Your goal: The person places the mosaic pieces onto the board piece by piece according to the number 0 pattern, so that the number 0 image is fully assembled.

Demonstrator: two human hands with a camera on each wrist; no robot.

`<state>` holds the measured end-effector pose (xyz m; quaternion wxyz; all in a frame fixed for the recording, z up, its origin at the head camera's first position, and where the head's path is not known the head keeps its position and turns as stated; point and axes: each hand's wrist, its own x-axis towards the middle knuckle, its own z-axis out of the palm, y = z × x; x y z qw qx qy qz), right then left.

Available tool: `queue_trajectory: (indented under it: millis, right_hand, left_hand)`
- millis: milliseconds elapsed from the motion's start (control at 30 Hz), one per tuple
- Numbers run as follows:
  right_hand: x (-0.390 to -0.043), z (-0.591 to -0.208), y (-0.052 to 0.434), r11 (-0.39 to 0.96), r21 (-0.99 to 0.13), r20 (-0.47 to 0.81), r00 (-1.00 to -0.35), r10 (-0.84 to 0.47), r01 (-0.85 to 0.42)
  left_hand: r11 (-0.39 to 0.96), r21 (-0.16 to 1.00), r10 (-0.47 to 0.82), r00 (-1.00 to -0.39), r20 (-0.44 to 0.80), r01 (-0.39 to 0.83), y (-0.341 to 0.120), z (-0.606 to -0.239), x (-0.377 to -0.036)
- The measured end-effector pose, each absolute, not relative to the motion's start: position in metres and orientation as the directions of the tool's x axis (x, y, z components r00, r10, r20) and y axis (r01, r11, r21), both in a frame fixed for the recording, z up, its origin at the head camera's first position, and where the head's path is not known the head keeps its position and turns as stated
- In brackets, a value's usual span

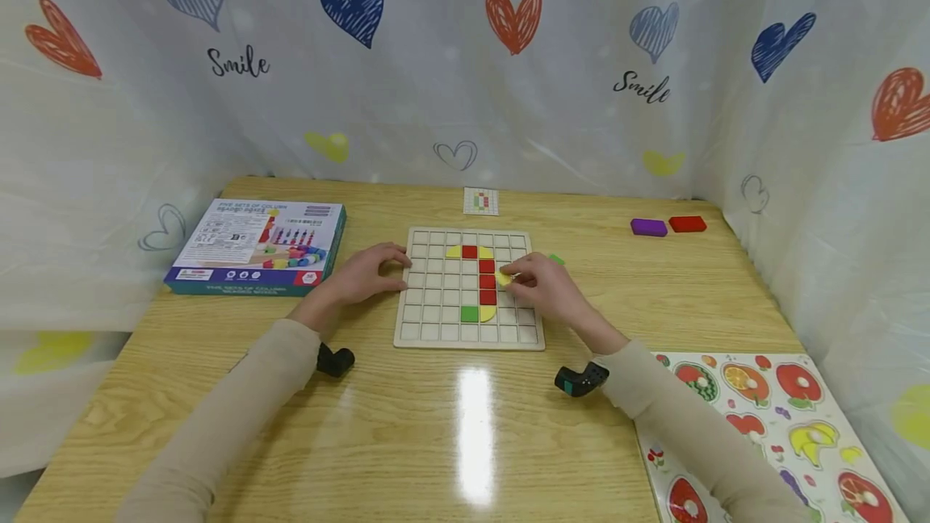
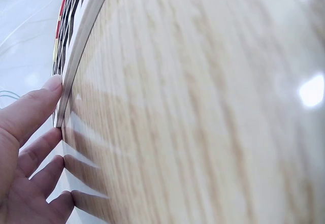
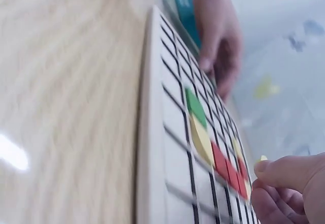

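Observation:
A wooden grid board point(image 1: 436, 329) lies in the middle of the table, with red, yellow and green tiles set in its cells point(image 1: 486, 281). My right hand point(image 1: 541, 285) pinches a small yellow piece point(image 1: 504, 276) over the board, just right of the red column; the right wrist view shows the yellow piece point(image 3: 261, 159) at my thumb tip. My left hand point(image 1: 366, 273) rests with straight fingers against the board's left edge point(image 2: 76, 66), fingertips point(image 2: 51, 84) touching it. A green piece point(image 1: 555, 259) lies just behind my right hand.
A pattern card point(image 1: 480, 201) lies behind the board. A toy box point(image 1: 254, 246) sits at the left. Purple point(image 1: 648, 227) and red point(image 1: 687, 223) blocks lie at the far right. A fruit puzzle board point(image 1: 770, 426) fills the near right corner. Heart-printed curtains enclose the table.

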<state>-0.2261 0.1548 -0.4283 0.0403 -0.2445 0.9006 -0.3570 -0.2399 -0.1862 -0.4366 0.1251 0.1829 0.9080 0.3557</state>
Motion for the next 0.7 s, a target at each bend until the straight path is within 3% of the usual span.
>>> queue_trajectory:
  millis: [300, 700]
  right_hand:
    - [-0.205, -0.428, 0.106, 0.565, -0.599, 0.090, -0.749, -0.657, -0.567]
    - [-0.205, -0.434, 0.085, 0.590, -0.548, 0.035, -0.721, -0.693, -0.594]
  left_hand:
    - [0.691, 0.675, 0.422, -0.903, -0.084, 0.260, -0.187, -0.441, -0.243]
    - [0.685, 0.676, 0.427, -0.902, -0.068, 0.273, -0.187, -0.441, -0.242]
